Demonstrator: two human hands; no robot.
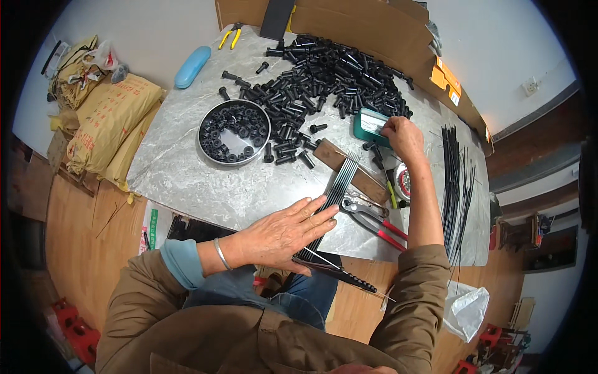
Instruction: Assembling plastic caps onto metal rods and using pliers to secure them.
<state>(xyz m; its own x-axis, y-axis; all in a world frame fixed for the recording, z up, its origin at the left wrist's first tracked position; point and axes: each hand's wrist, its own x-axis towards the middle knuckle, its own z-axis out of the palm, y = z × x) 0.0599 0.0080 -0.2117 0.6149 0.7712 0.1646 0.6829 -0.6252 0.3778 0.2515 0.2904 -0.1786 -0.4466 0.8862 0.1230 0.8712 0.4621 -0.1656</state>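
My left hand lies flat with fingers outstretched across a row of thin dark rods. Their pale metal far ends rest over a brown wooden block. Below that palm, a slim metal tool with a black ribbed handle sticks out past the table edge. My right hand reaches over a small teal box holding pale, thin pieces. Its fingers are pinched together at the box; whatever is between them is hidden. Red-handled pliers lie right of the rods, near a round container.
Black bolt-shaped parts are heaped at the back, before a cardboard screen. A round tin holds small black rings. Long black strands hang over the right edge. A blue case and yellow-handled pliers lie back left.
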